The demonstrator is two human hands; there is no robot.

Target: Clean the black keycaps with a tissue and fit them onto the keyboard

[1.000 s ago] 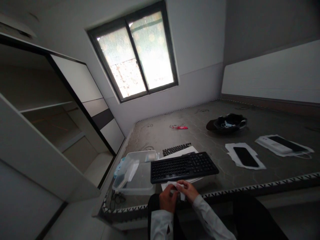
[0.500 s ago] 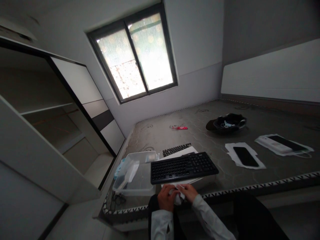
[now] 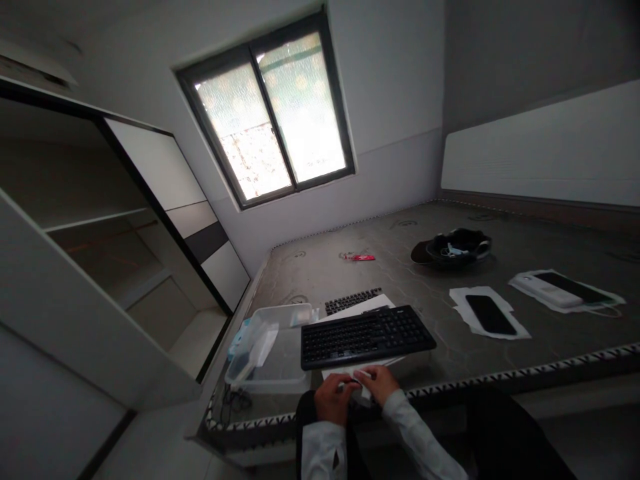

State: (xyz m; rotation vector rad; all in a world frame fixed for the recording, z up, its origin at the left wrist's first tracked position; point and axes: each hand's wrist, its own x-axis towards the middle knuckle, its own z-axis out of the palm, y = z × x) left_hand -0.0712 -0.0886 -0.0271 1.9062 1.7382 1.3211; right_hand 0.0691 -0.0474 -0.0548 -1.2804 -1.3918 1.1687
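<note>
My left hand (image 3: 332, 400) is closed in a pinch, with a small dark thing (image 3: 342, 385) seeming to show at its fingertips, too small to name. Touching it, my right hand (image 3: 381, 384) pinches a crumpled white wipe (image 3: 363, 398), which hangs below the fingers. Part of the wipe is hidden by both hands. Just beyond the hands lies a black keyboard (image 3: 367, 337), tilted on top of white sheets (image 3: 357, 308). Both hands are apart from the keyboard, close to its near edge.
Left of the keyboard stands a clear plastic box (image 3: 280, 380) with white items inside. Rows of small black pieces (image 3: 353, 300) lie behind. A red packet (image 3: 363, 257), a dark cap (image 3: 453, 248) and a phone (image 3: 491, 315) on white wrapping rest on the mattress (image 3: 320, 273).
My fingers have shifted slightly on the wipe, and less of it shows between the hands now. The keyboard and the other things stay where they were.
</note>
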